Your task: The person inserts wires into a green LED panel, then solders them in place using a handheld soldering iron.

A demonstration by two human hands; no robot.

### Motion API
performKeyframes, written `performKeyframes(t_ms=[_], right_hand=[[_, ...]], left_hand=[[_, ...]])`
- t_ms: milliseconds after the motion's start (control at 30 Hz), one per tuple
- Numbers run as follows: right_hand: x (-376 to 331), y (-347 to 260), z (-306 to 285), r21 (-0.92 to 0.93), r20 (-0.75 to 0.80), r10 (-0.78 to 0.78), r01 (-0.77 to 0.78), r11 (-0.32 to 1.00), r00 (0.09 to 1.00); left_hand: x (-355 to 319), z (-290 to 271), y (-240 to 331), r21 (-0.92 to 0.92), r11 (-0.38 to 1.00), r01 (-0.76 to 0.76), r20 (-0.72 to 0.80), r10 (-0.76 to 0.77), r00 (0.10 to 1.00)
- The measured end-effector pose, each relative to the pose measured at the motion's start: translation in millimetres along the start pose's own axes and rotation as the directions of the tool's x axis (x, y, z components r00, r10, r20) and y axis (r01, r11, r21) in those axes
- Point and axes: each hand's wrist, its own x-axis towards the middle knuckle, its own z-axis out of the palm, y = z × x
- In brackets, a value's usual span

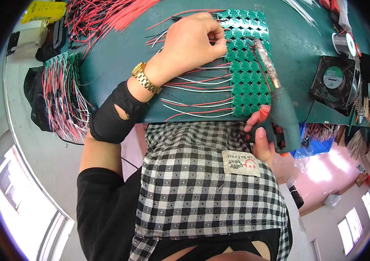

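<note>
A panel of small round green circuit boards (246,78) lies on the green table. Red, white and black wires (202,79) run leftward from its left edge, in rows. Over the panel's upper left edge is my left hand (195,41), with thumb and forefinger pinched on a thin wire whose length is mostly hidden by the hand. My right hand (261,137) grips a soldering gun (286,115) with a dark green body and a red trigger. Its grey, worn barrel (266,63) points up and away, with the tip over the panel's upper right part.
Loose red wires (115,17) are heaped at the far left. A wired board bundle (65,93) hangs over the left table edge. To the right stand a black fan (334,82) and a solder spool (344,44). A blue bin (313,148) sits below the right edge.
</note>
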Motion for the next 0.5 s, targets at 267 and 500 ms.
performKeyframes(t_ms=[267,500], right_hand=[[2,15,-10,0.086,-0.014,-0.049,0.050,0.995,0.999],[5,19,-19,0.102,0.098,-0.088,0.077,0.992,0.991]], left_hand=[[0,0,2,-0.037,0.998,0.044,0.028,-0.043,0.999],[-1,-3,6,-0.021,0.999,0.035,0.036,-0.034,0.999]])
